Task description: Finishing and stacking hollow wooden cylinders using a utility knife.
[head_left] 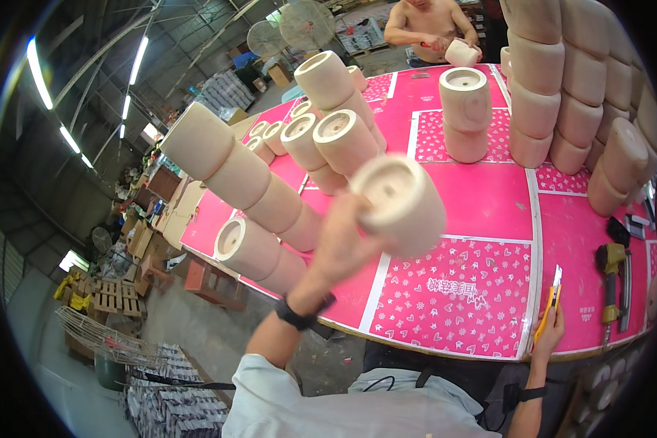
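My left hand grips a cream, rounded cylinder by its rim and side. Its recessed end, with a small hole in the middle, faces up and toward me; hand and cylinder are slightly blurred. In my right hand, at the table's near right edge, is a yellow utility knife with its blade pointing up and away. Similar cylinders surround the left hand: a leaning stack at the left, a short stack before it, and a cluster just beyond.
The table has a pink patterned cover. A tall wall of stacked cylinders stands at the right, with a two-high stack beside it. A yellow-black air tool lies at right. Across the table, another person handles a cylinder.
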`<state>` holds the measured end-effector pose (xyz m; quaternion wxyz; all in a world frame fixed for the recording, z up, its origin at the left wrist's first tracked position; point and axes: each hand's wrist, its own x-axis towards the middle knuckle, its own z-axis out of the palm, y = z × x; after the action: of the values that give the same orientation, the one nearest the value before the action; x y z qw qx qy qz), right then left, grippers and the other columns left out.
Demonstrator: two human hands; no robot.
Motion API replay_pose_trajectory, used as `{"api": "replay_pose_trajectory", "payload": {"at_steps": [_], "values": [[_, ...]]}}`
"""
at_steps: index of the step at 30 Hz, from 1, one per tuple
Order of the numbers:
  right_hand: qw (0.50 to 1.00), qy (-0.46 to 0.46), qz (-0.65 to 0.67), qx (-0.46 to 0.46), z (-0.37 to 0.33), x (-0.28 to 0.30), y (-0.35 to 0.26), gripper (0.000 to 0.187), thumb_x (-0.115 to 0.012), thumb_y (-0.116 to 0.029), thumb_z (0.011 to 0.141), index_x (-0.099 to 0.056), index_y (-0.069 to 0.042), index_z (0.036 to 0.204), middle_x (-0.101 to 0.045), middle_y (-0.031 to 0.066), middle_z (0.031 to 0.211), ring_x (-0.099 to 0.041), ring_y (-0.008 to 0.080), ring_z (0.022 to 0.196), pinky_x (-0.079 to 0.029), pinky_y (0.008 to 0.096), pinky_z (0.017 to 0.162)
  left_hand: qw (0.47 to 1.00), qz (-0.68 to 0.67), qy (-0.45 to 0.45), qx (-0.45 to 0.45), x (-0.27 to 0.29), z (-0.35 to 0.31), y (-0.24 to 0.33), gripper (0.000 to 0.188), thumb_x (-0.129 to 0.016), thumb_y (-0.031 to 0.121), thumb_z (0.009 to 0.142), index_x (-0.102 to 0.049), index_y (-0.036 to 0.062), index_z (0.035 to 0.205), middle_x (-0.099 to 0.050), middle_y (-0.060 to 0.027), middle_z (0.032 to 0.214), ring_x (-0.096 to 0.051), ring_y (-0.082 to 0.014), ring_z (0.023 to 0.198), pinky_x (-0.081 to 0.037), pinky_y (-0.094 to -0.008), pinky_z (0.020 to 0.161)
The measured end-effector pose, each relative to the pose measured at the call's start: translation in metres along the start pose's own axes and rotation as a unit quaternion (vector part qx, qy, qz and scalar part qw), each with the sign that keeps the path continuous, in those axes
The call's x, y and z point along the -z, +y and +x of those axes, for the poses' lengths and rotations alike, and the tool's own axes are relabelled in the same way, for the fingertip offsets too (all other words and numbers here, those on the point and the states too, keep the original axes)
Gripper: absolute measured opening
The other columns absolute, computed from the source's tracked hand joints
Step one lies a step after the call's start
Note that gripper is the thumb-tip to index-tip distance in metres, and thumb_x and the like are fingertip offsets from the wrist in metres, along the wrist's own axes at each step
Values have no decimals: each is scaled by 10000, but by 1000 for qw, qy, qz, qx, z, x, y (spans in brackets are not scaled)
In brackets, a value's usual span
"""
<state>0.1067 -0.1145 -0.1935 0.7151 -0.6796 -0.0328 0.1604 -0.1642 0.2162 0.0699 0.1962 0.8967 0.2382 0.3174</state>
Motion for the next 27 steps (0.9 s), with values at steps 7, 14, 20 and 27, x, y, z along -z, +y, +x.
{"api": "replay_pose_trajectory", "payload": {"at_steps": [7, 14, 20, 27], "values": [[1000, 1, -13, 8, -6, -5, -5, 333, -473, -240, 1036, -548, -36, 1288, -521, 5, 773, -480, 38, 521, -380, 185, 424, 929, 272, 183, 173, 96, 139, -56, 680, -859, 362, 637, -585, -10, 1135, -543, -178, 1192, -592, -332, 1080, -510, -409, 893], [1000, 21, -10, 7, -7, -8, -3, 341, -472, -221, 1034, -532, -40, 1317, -523, -4, 780, -465, 31, 515, -369, 181, 426, 860, 352, 212, 304, 115, 201, -132, 728, -841, 409, 643, -589, 9, 1197, -513, -172, 1281, -545, -379, 1183, -498, -476, 947], [999, 25, -18, 20, -7, -8, 1, 352, -475, -202, 1032, -518, -28, 1334, -526, -3, 788, -463, 35, 508, -364, 185, 422, 848, 359, 214, 326, 117, 220, -189, 719, -799, 409, 657, -580, 17, 1218, -530, -194, 1282, -553, -365, 1196, -464, -448, 998], [997, 61, -37, 16, -9, -11, 1, 349, -490, -227, 1032, -537, -35, 1320, -538, -3, 773, -476, 27, 520, -392, 181, 435, 887, 344, 267, 155, 114, 208, -255, 636, -758, 337, 730, -573, -1, 1237, -537, -245, 1282, -525, -372, 1211, -417, -415, 1041]]}}
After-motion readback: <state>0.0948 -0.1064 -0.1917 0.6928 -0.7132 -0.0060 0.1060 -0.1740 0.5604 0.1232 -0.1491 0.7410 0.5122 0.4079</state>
